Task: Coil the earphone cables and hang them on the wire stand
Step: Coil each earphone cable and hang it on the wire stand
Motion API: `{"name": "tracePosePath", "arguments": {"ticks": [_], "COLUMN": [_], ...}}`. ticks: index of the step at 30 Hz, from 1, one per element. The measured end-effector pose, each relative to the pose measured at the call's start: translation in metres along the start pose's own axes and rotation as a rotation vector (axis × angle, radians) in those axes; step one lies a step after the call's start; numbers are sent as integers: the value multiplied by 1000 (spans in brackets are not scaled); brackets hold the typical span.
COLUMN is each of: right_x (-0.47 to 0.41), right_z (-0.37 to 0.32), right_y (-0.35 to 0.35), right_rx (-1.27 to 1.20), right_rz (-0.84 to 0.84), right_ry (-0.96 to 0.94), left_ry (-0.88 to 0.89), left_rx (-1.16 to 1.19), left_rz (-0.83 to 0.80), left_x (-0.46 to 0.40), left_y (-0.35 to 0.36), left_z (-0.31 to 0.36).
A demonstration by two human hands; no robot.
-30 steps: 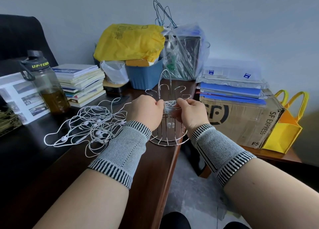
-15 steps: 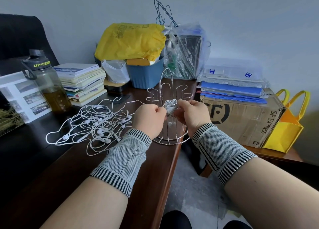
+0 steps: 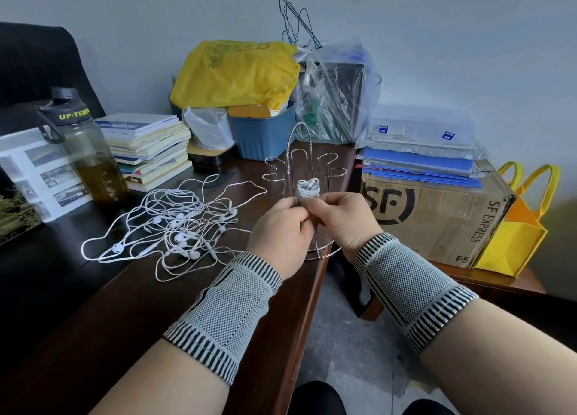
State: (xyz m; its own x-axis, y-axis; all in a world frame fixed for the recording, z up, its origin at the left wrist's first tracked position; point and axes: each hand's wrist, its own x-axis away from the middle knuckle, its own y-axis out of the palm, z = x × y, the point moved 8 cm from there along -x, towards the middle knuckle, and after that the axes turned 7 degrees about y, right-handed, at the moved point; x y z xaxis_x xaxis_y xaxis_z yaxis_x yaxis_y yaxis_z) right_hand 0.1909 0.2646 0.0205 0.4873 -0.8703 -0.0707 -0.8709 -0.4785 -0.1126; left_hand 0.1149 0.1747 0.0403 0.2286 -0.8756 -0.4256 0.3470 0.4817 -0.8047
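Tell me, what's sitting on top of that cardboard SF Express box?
On the cardboard box lies a stack of blue folders, with clear plastic sleeves of papers on top. What the box holds cannot be seen; the stack covers its top.

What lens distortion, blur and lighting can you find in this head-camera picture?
Head view: wide-angle bending bows the desk edge and swells both forearms; soft, even light with faint shadows; the coiled earphone cable between the left hand and right hand is fairly sharp; the corners blur.
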Motion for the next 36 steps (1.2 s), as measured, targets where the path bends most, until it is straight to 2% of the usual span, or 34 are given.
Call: {"name": "tracePosePath", "arguments": {"ticks": [3, 8, 10, 13, 18, 22, 30, 36], "right_x": [-5, -1, 1, 2, 0, 0, 0, 6], "right_z": [2, 3, 2, 0, -1, 0, 0, 0], "right_y": [-2, -12, -15, -16, -15, -17, -13, -13], "right_rx": [4, -65, -87, -81, -75, -102, -175, -247], "right_rz": [20, 54, 74, 89, 90, 88, 67, 67], "right_ry": [45, 63, 46, 4, -15, 4, 70, 101], "left_ry": [-5, -291, -362, -389, -374, -345, -332, -339], "left_rx": [27, 87, 229, 497, 812, 863, 1201, 1254], "left_rz": [51, 342, 372, 343, 346, 333, 172, 153], "left_x": [2, 3, 1, 1, -7, -16, -30, -32], "left_y": [-4, -35, -32, -13, 4, 5, 19, 22], "left_z": [-2, -40, -56, -63, -56, -54, -45, -49]}}
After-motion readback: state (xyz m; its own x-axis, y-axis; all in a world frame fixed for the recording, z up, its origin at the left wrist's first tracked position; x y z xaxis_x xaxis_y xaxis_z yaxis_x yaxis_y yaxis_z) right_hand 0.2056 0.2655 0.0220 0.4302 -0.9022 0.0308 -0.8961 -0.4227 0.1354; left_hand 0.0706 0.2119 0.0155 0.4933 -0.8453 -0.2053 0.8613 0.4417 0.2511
